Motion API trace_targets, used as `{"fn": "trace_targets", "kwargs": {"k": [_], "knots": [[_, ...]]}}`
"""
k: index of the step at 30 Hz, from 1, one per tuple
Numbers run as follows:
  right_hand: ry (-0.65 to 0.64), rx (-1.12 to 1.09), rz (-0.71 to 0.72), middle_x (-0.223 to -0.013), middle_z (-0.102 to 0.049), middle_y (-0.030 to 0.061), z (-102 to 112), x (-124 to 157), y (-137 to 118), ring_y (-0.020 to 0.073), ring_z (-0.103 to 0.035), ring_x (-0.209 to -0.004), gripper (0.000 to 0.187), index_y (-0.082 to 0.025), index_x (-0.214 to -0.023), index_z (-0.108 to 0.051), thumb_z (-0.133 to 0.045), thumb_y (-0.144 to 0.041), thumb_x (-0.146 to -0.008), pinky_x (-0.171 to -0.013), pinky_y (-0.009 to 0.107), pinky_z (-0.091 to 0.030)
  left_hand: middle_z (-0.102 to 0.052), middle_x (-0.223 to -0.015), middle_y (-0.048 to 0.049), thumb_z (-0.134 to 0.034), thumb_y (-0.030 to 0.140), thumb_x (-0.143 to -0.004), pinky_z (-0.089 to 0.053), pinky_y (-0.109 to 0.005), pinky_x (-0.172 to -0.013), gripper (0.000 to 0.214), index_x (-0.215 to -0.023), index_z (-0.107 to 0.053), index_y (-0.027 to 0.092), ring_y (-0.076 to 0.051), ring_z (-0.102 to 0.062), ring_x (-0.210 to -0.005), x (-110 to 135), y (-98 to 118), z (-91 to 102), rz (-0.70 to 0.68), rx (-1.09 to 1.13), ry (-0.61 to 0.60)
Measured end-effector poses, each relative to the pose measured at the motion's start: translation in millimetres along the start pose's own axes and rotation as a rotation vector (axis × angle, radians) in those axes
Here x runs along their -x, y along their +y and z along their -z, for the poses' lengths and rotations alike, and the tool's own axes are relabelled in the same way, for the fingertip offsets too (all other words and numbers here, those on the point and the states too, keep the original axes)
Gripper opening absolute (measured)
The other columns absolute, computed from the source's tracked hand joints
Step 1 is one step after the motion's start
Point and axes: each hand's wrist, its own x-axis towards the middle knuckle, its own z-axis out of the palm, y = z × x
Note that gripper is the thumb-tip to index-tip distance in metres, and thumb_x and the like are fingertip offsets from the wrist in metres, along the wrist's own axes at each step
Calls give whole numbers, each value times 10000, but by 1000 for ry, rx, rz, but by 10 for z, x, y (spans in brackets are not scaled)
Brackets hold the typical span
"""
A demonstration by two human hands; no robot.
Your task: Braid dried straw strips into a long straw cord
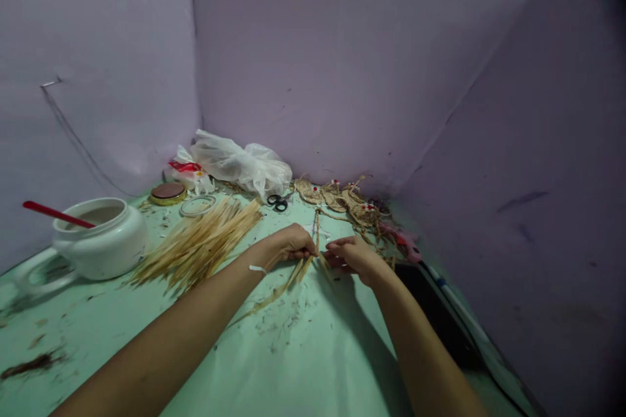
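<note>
A thin braid of straw-coloured fibre (317, 228) runs toward me across the table. My left hand (296, 242) is closed on its near end, the thumb and fingers pinched together. Below that pinch, loose fibre strands (299, 272) fan out toward the table's front. My right hand (353, 255) is just right of the braid, its fingers bent and apart, with the fingertips beside a strand; contact there is hard to make out. To the left of my left hand lies a thick bundle of dry straw fibre (203, 241).
A white pot (110, 244) with a red-handled tool (57, 214) stands at left. Behind are a round tin (167, 193), plastic bag (244, 159) and black-handled scissors (280, 202). Woven fibre pieces (342, 201) lie at back right, near a dark box (433, 313) and a cable.
</note>
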Motion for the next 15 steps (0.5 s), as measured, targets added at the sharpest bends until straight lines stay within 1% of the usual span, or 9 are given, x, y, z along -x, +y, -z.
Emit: {"fn": "trace_targets", "kwargs": {"k": [2,4,6,8,10,12,15], "knots": [[-149,-155,-40,-618,-593,52,-86,26,5,94,-526,-473,45,-114,-667,-552,-513,-134,-678,-434,203,-411,-348,-295,44,-530,117,-525,-167,-170,-327,124,-414,-475,115,-34,-263,-292,26,17,-6,-6,-27,11],[-239,-251,-54,-564,-567,39,-169,27,21,99,-530,-470,41,-113,-630,-537,-506,-103,-656,-448,212,-428,-337,-289,45,-502,105,-514,-167,-173,-330,127,-400,-450,124,-38,-260,-293,48,31,-14,-21,-51,16],[-225,-277,-49,-490,-523,13,-223,-5,51,77,-480,-407,51,-113,-587,-520,-510,-92,-632,-414,196,-403,-328,-287,46,-484,112,-514,-171,-175,-332,123,-399,-444,129,-41,-259,-293,61,39,-19,-23,-87,9],[-160,-241,-31,-409,-450,-25,-246,-54,89,46,-375,-323,90,-123,-530,-484,-520,-99,-610,-336,169,-309,-321,-283,49,-486,134,-514,-173,-179,-332,107,-410,-462,132,-48,-260,-292,69,48,-19,-3,-179,20],[-113,-191,-7,-363,-393,-49,-246,-94,121,30,-287,-286,125,-136,-495,-452,-526,-115,-593,-297,165,-207,-339,-289,43,-496,146,-505,-186,-187,-335,78,-428,-499,129,-60,-281,-299,83,69,-12,1,-315,53],[-104,-171,-5,-350,-376,-58,-239,-110,137,26,-254,-278,129,-143,-485,-436,-526,-123,-575,-294,170,-158,-358,-295,32,-498,146,-501,-213,-196,-345,75,-438,-530,121,-73,-310,-316,117,113,-2,-14,-453,91],[-129,-189,-12,-340,-359,-65,-232,-101,138,22,-227,-271,99,-143,-484,-442,-513,-130,-552,-300,174,-122,-376,-311,18,-514,155,-502,-255,-210,-377,80,-454,-560,111,-94,-356,-353,207,209,-8,-41,-635,136]]}}
